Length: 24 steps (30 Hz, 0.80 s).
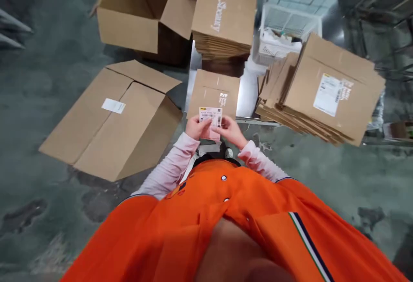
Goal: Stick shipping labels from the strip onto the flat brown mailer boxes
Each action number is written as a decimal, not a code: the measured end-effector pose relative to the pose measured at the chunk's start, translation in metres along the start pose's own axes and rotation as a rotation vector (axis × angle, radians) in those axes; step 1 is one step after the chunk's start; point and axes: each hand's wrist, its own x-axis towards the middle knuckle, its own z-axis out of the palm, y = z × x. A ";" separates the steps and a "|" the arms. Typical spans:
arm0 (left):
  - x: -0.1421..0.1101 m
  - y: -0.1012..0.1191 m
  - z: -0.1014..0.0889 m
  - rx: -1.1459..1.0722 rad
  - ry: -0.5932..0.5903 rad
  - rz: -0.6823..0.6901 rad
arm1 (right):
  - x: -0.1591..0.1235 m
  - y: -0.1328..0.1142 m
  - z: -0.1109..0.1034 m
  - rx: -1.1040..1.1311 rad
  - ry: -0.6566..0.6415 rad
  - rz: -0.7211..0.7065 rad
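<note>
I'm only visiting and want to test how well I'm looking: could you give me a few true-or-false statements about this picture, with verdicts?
1. The left hand and the right hand both touch the label sheet. True.
2. The label sheet lies flat on the metal table. False: it is held up in the hands.
3. The large box left of the hands bears a white label. True.
4. The white basket is left of the tall cardboard stack. False: the white basket is right of the tall cardboard stack.
</note>
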 end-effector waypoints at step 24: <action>-0.074 -0.148 -0.063 0.360 0.393 -0.682 | 0.182 0.082 0.009 -1.215 -0.062 -0.125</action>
